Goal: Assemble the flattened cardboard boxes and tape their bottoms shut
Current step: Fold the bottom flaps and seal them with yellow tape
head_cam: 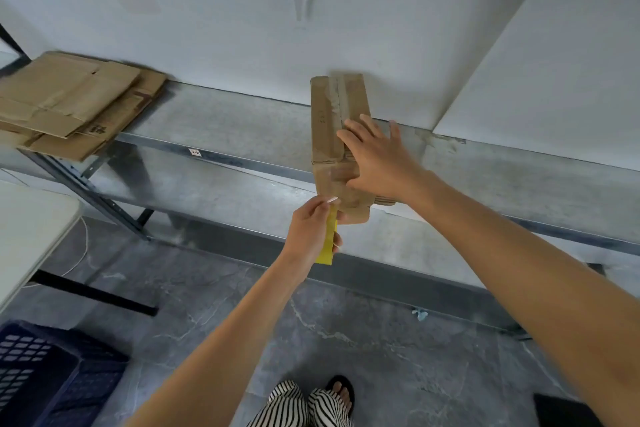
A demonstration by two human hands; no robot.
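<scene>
A small assembled cardboard box (327, 121) lies on the grey metal shelf (214, 128), its flaps closed with clear tape along the seam. My right hand (375, 156) rests flat on top of it, fingers spread, pressing on the flaps near the front end. My left hand (311, 230) is just below the box's front edge, pinching a yellow utility knife (328, 243) that points up toward the tape. A stack of flattened cardboard boxes (72, 104) lies on the shelf at the far left.
A white wall panel (540, 80) leans behind the shelf. A pale table (27, 236) juts in at the left, with a dark blue plastic crate (45, 374) on the floor below. My feet (341, 392) stand on grey marbled floor.
</scene>
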